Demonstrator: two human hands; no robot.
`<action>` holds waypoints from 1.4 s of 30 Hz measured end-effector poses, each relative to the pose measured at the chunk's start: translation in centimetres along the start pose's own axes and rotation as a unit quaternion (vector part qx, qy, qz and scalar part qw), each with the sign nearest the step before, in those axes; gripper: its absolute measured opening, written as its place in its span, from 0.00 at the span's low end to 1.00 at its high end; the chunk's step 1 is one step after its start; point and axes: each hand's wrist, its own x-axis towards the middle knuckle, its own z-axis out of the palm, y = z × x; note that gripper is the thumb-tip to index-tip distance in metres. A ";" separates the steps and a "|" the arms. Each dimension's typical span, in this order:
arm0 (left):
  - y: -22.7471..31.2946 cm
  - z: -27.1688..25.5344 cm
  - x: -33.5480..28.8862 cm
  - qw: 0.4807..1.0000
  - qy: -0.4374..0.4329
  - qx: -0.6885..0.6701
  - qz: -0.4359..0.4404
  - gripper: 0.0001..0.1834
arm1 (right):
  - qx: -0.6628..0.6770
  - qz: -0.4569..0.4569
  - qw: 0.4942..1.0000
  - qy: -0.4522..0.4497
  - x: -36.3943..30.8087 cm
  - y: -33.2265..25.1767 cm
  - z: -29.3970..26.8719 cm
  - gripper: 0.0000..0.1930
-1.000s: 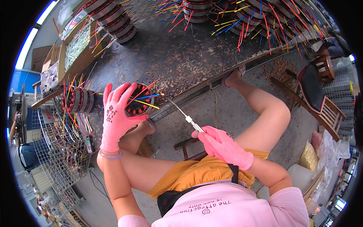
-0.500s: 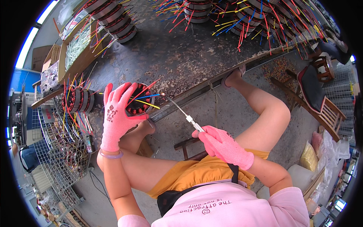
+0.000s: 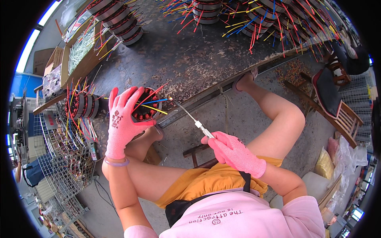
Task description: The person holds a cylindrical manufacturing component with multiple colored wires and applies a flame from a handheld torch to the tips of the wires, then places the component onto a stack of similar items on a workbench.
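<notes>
My left hand (image 3: 125, 121), in a pink glove, grips a motor stator (image 3: 146, 114) at the bench's near edge, fingers over its top and thumb along its near side. Red windings show inside the ring. Red, yellow and blue wire leads stick out of it to the right. My right hand (image 3: 234, 154), also gloved in pink, is closed around a slim metal-rod tool (image 3: 199, 125) with a white handle. The rod's far tip touches or nearly touches the end of the blue lead (image 3: 159, 100), where a small bright orange spot shows.
Another stator (image 3: 85, 105) lies left of my left hand. Stacked stators (image 3: 123, 25) with coloured leads stand along the back of the dark worn bench (image 3: 186, 59). A wooden box (image 3: 81, 51) holds pale thin tubes. Wire baskets (image 3: 59, 158) are at left, a wooden chair (image 3: 331, 99) at right.
My hands, the stator and the tool hold nearly the same place. At the far left edge, a dark blue item and a person's arm have shifted slightly.
</notes>
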 end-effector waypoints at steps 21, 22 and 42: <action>0.0 -0.2 0.1 0.999 -0.014 -0.029 -0.004 0.49 | 0.018 -0.016 1.000 -0.002 -0.1 0.6 -0.2 0.16; 0.1 -0.2 0.1 0.999 -0.011 -0.031 -0.005 0.49 | 0.017 -0.011 1.000 -0.005 -0.2 0.5 -0.3 0.15; -0.2 0.3 0.0 1.000 -0.001 0.005 0.005 0.50 | 0.024 0.012 0.999 -0.029 -0.7 1.0 -0.4 0.15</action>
